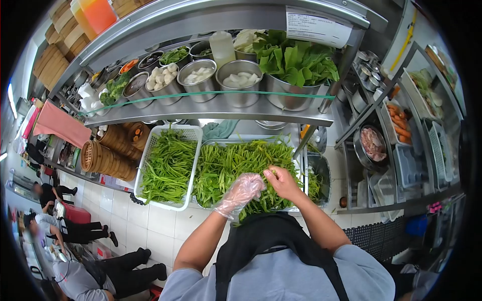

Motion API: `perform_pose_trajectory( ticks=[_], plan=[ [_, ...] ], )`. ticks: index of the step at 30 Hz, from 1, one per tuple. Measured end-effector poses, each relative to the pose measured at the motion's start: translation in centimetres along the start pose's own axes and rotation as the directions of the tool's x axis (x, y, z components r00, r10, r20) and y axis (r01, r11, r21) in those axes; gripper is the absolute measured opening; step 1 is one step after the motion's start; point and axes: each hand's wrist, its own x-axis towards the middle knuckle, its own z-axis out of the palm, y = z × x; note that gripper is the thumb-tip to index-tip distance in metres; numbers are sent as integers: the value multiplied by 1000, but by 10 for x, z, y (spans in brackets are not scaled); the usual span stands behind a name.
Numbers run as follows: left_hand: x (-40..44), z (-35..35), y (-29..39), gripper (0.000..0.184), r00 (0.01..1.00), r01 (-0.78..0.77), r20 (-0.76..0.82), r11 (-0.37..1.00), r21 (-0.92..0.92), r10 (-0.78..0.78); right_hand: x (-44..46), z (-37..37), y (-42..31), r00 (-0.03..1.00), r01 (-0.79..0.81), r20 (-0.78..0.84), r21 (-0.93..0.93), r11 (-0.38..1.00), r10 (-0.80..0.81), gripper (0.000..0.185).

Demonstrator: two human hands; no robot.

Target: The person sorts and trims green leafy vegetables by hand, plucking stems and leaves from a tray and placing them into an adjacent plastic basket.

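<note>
Long leafy green stems, which look like water spinach (241,160), fill a wide metal tray (211,142) in front of me. My left hand (243,194), in a clear plastic glove, is closed over the near part of the pile, with leaves hanging below it. Bare and close beside it, my right hand (283,183) pinches a green stem between thumb and fingers. The two hands nearly meet at the fingertips. On the left stands a white perforated basket (198,150) full of trimmed green stems (169,165).
Above the pile runs a metal shelf (201,111) with several steel pots of vegetables. Bamboo steamers (100,160) stack at the left. A dark bin (326,175) with green scraps is by the tray's right. A right-hand rack holds carrots (397,120) and a bowl of meat (372,143).
</note>
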Motion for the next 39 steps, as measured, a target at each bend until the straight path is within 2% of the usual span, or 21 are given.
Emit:
perform_pose_trajectory(
  ticks=[1, 2, 5, 6, 8, 9, 10, 12, 13, 16, 17, 18, 19, 20, 22, 24, 26, 30, 32, 33, 39],
  plan=[
    [3, 4, -9, 29, 1000, 11, -18, 981, -193, -14, -4, -1, -7, 1000, 12, -22, -44, 999, -13, 39],
    [5, 2, -18, 29, 1000, 13, -18, 981, -195, -16, -7, 1, -6, 1000, 10, -20, -44, 999, -11, 39],
    [15, -5, -9, 26, 934, 56, -274, 855, -516, -227, -18, 0, 3, 974, 133, -170, -116, 984, -151, 37],
    [17, -18, -12, 26, 919, 51, -293, 818, -573, -263, -19, -9, 1, 974, 129, -174, -116, 985, -148, 37],
    [15, -37, 4, 22, 876, 119, -353, 855, -505, -330, -16, -37, -3, 901, 24, -425, -155, 988, -88, 35],
    [18, -40, -1, 26, 850, 165, -457, 957, -240, -261, -14, -57, 8, 869, -17, -484, -239, 971, -104, 33],
    [22, -42, -16, 26, 850, 167, -457, 956, -241, -264, -13, -78, 26, 834, -63, -537, -319, 946, -126, 32],
    [26, -44, -45, 34, 936, 3, -329, 931, 365, 126, -16, -112, 74, 844, -297, -534, -374, 879, 59, 27],
    [25, -36, -24, 41, 952, 237, -269, 909, 343, -147, -21, -122, 107, 844, -296, -534, -373, 879, 58, 27],
    [25, -13, -30, 45, 972, 234, -144, 816, 529, -186, -39, -129, 148, 894, -372, -436, -595, 713, 103, 34],
    [25, -7, -48, 49, 975, 219, -185, 691, 689, -125, -44, -122, 138, 880, -468, -429, -702, 537, 205, 42],
    [22, -3, -49, 49, 976, 216, -183, 691, 690, -122, -48, -115, 129, 846, -525, -437, -783, 335, 304, 51],
    [20, 0, -45, 47, 966, 238, -239, 680, 694, -94, -45, -104, 135, 872, -488, -462, -793, 365, 163, 50],
    [19, 1, -41, 45, 954, 262, -293, 667, 697, -68, -41, -101, 142, 871, -490, -464, -791, 367, 163, 50],
    [16, -6, -32, 48, 965, 243, -242, 687, 685, -99, -25, -80, 133, 911, -381, -264, -251, 890, 316, 46],
    [15, -10, -32, 48, 967, 223, -244, 712, 665, -74, -12, -52, 110, 868, -488, -68, 72, 870, 493, 47],
    [11, -8, -8, 49, 964, 249, -241, 699, 671, -113, 1, -27, 71, 813, -579, 53, 166, 798, 579, 47],
    [11, -11, -12, 42, 980, 153, -199, 716, 681, -20, 16, 6, 77, 803, -593, 182, 334, 733, 567, 41],
    [9, -16, -20, 38, 979, 115, -199, 713, 692, 34, 19, 12, 77, 770, -602, 234, 577, 552, 594, 37],
    [8, -18, -20, 35, 983, 119, -184, 808, 578, -13, 19, 7, 70, 757, -616, 303, 626, 478, 579, 33],
    [1, -19, -20, 29, 974, 185, -174, 953, 241, -145, 19, 12, 60, 769, -622, 323, 575, 531, 552, 30]
  ],
)
